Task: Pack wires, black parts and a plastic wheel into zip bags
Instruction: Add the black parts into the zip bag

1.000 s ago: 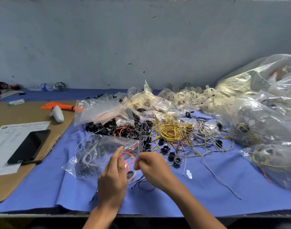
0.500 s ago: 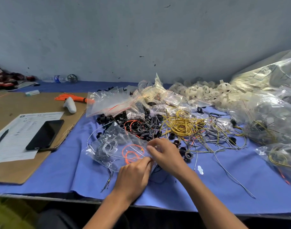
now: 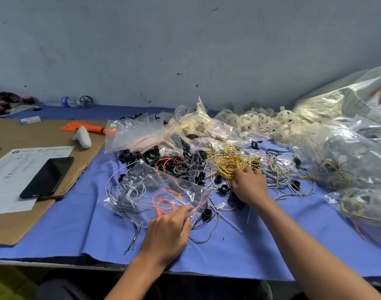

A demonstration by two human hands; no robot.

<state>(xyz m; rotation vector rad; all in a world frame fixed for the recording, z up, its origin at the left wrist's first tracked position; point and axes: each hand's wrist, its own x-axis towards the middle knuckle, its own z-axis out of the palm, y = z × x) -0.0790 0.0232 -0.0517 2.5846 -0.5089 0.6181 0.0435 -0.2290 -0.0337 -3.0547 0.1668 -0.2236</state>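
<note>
A clear zip bag lies on the blue cloth, holding grey wires and an orange wire loop. My left hand pinches the bag's red-striped mouth at its near right corner. My right hand reaches into the tangle of yellow wires, fingers curled into the strands. Loose black parts lie scattered between the bag and the yellow wires. White plastic wheels are heaped at the back.
A cardboard sheet at left carries a phone, a paper form and a white handle. Empty zip bags lie behind the black parts. Filled bags crowd the right side. A wall stands behind the table.
My right hand has let go of the bag's mouth and moved right and away into the yellow wires. My left hand stays on the bag's corner.
</note>
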